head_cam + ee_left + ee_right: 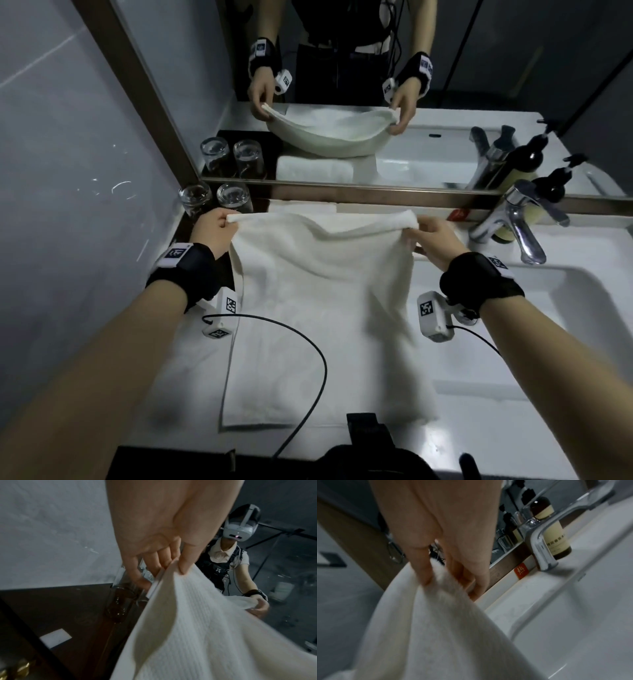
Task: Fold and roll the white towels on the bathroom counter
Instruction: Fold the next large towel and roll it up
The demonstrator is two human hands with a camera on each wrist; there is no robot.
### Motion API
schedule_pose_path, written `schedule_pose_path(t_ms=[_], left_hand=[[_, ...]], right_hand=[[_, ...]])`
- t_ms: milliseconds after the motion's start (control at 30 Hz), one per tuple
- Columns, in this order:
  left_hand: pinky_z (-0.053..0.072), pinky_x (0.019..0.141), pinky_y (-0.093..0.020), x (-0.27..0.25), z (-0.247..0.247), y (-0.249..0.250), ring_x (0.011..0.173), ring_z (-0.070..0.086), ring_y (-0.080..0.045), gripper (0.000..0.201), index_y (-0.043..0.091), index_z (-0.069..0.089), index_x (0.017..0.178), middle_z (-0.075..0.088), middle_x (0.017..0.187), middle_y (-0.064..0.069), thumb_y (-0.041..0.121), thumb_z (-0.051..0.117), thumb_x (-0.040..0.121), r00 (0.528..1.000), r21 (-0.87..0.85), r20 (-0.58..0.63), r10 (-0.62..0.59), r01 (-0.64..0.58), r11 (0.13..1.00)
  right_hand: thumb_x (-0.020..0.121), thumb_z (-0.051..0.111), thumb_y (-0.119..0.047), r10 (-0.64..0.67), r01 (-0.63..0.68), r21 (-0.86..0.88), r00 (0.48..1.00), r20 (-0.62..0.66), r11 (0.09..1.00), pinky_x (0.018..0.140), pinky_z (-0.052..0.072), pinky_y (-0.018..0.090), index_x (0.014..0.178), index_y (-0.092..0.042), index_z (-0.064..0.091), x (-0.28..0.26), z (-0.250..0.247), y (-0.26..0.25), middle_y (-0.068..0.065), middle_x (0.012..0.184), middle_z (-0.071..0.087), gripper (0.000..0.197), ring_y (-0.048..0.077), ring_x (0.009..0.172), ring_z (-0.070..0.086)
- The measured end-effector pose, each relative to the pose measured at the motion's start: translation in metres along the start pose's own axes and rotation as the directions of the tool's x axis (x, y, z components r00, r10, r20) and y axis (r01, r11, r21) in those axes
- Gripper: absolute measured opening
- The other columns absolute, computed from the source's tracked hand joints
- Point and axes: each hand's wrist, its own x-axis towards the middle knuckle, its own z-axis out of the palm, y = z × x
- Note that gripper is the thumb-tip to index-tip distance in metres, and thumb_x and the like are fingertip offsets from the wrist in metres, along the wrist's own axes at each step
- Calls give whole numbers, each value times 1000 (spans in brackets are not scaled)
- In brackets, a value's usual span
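A white towel [325, 274] hangs stretched between my two hands above the counter, its lower part blurred. My left hand [219, 226] pinches its top left corner, thumb on the cloth [197, 615] in the left wrist view [171, 566]. My right hand [428, 236] pinches the top right corner, fingers curled round the bunched edge [436, 582]. A second white towel [274, 370] lies flat on the counter under the raised one. A folded white towel [301, 207] sits at the back by the mirror.
Two upturned glasses [212, 198] stand on a dark tray at the back left. A chrome tap [513, 222], a pump bottle [548, 192] and the sink basin [548, 325] are to the right. The mirror [342, 102] runs along the back. A black cable [308, 359] crosses the flat towel.
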Motion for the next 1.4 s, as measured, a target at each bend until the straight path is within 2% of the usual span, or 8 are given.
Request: schedule_pose_path(t_ms=[67, 267, 500, 600, 733, 833, 1033, 1400], left_hand=[[44, 88, -34, 4, -2, 4, 105, 59, -32, 29, 3, 61, 116, 65, 106, -18, 12, 57, 89, 998, 18, 54, -15, 14, 1000], [39, 75, -31, 7, -6, 19, 99, 57, -34, 24, 2, 60, 110, 64, 106, -21, 9, 45, 93, 977, 90, -209, 48, -29, 996], [45, 88, -44, 3, 1, 25, 107, 55, -38, 27, -1, 54, 112, 57, 115, -28, 11, 38, 95, 997, -131, -80, 4, -15, 991], [46, 92, -44, 1, -2, 22, 94, 55, -26, 14, 12, 54, 102, 58, 100, -16, 15, 42, 95, 1000, -199, -26, -1, -4, 980], [49, 92, -47, 5, -6, 13, 95, 58, -31, 21, 8, 55, 108, 62, 108, -21, 17, 44, 93, 991, -161, -119, -58, 39, 986], [40, 79, -29, 7, 0, 14, 94, 56, -28, 23, 5, 56, 110, 62, 110, -17, 15, 44, 94, 983, -44, -183, -19, 11, 999], [41, 83, -34, 10, 8, 12, 104, 56, -35, 24, 2, 52, 115, 62, 112, -21, 13, 43, 96, 982, -26, -188, -24, 20, 999], [51, 77, -35, 52, 24, 1, 79, 67, -31, 15, 14, 55, 106, 65, 106, -12, 15, 48, 93, 964, 80, -202, -173, 192, 978]], right_hand=[[83, 61, -2, 68, -69, 11, 994, 89, 998, 61, 49, 18, 73, -16, 73, 4, 0, -3, -7, 66, 65, 21, 3, 63, 60], [87, 61, -19, -150, 25, -286, 893, -424, 958, 78, 49, 42, 90, -7, 70, 18, -21, -8, 13, 84, 67, 15, 18, 80, 56], [96, 43, -12, -161, 135, -131, 962, -220, 982, 54, 34, 2, 105, -4, 57, 6, -1, -11, 1, 90, 52, 19, 8, 80, 45], [95, 49, -20, -169, 164, -59, 981, -93, 985, 47, 33, 9, 72, -23, 59, 2, -4, -10, -19, 59, 51, 25, -5, 55, 42], [89, 55, -17, -178, 164, -74, 946, -271, 984, 56, 29, 26, 63, -15, 52, 11, -13, -8, -6, 58, 36, 26, 11, 62, 35], [88, 56, -17, -219, 154, -202, 908, -357, 967, 47, 28, 14, 54, -21, 44, 18, -13, -9, -9, 54, 35, 36, 8, 56, 32], [89, 52, -3, -133, 115, -73, 934, -332, 991, 66, 43, 29, 101, 1, 64, 30, -6, 4, 6, 81, 58, 17, 11, 67, 50], [85, 54, 2, -18, -42, -167, 940, -342, 985, 66, 54, 23, 107, 1, 60, 79, 6, 20, 13, 86, 65, 23, 9, 54, 59]])
